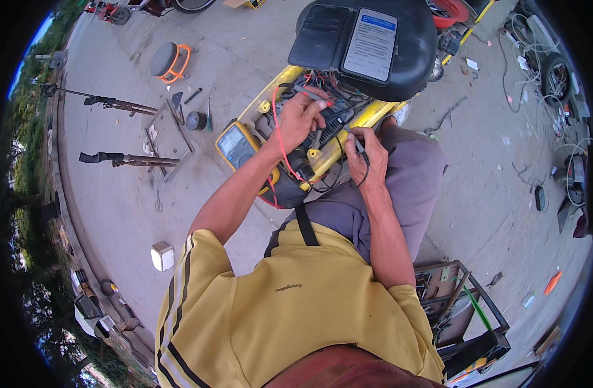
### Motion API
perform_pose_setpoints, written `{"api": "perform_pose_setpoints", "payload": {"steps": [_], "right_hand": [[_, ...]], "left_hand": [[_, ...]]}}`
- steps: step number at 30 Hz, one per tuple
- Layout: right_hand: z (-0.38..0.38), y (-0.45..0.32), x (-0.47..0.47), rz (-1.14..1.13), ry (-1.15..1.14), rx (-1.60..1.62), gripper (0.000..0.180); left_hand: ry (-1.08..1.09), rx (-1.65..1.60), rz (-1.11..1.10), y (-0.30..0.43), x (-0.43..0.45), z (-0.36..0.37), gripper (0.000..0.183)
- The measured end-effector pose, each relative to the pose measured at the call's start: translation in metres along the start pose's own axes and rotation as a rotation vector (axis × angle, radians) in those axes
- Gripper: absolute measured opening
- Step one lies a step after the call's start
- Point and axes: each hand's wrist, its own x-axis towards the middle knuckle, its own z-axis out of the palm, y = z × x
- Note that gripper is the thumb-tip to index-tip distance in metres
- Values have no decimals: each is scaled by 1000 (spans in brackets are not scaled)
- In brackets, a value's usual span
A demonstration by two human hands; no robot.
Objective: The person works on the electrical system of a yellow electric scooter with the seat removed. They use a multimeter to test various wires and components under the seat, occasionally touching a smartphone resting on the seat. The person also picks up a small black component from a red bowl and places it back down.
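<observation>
My left hand (299, 119) grips a test probe (306, 92) with a red tip and a red lead, over the wiring of a yellow-framed electric scooter. In my right hand (366, 157) is a second probe (358, 145) with a black lead, held beside the yellow frame tube (342, 155). A yellow digital multimeter (238, 145) leans at the scooter's rear left, its display lit but unreadable here. Between my hands sits a finned controller (332, 127) among cables. The black seat (417, 53) bears a phone (371, 43) in an open wallet case (320, 36).
A round stool (165, 59) with orange legs stands to the far left. Nearer lie a screwdriver (209, 114), a black roll (196, 120) and a metal frame (168, 140). At my right is a metal rack (471, 300). Tangled cables (529, 53) and a tyre (555, 77) line the right side.
</observation>
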Motion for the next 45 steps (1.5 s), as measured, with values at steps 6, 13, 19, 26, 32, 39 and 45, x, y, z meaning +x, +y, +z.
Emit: {"api": "perform_pose_setpoints", "payload": {"steps": [6,13,19,26,32,39,45], "right_hand": [[0,-4,1,9,-32,-4,17],[2,4,-1,9,-50,-42,16],[3,4,1,-35,-16,-71,14],[3,3,0,-55,-7,-61,15],[3,4,-3,-59,9,-60,16],[0,0,-3,-102,21,-17,23],[-2,5,-4,-124,44,-59,22]], "left_hand": [[-10,81,10,8,-6,1,17],[-55,172,21,10,-7,5,16],[-60,189,52,12,-7,4,13],[-18,167,66,4,-6,0,14],[47,133,6,14,-10,4,16],[54,139,79,0,-10,-3,14],[14,171,95,-4,-1,4,12]]}}
